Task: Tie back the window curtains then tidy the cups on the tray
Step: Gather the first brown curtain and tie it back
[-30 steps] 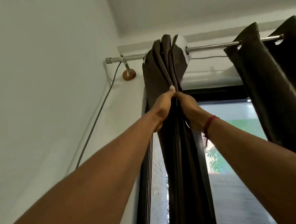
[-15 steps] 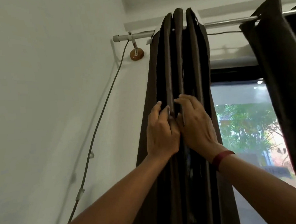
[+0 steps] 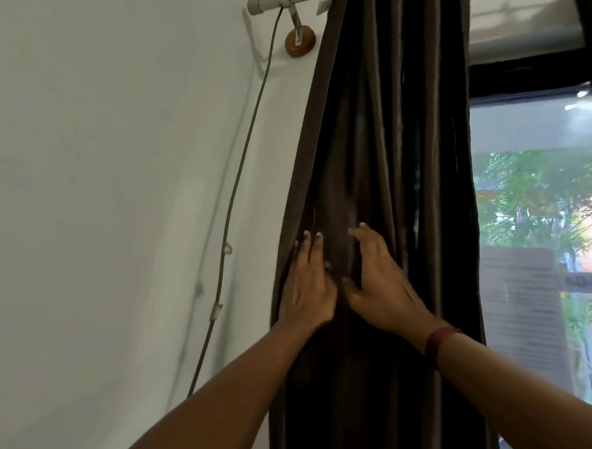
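White wall [image 3: 113,165] with a cable [image 3: 240,162] left of the curtain [image 3: 403,133], window [image 3: 533,194] right

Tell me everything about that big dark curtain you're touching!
The curtain is dark brown cloth with a slight sheen, bunched into long upright folds. It hangs from a grey rod at the top, between the white wall and the window. The left hand lies flat on its folds and the right hand presses beside it. No tie shows around it.
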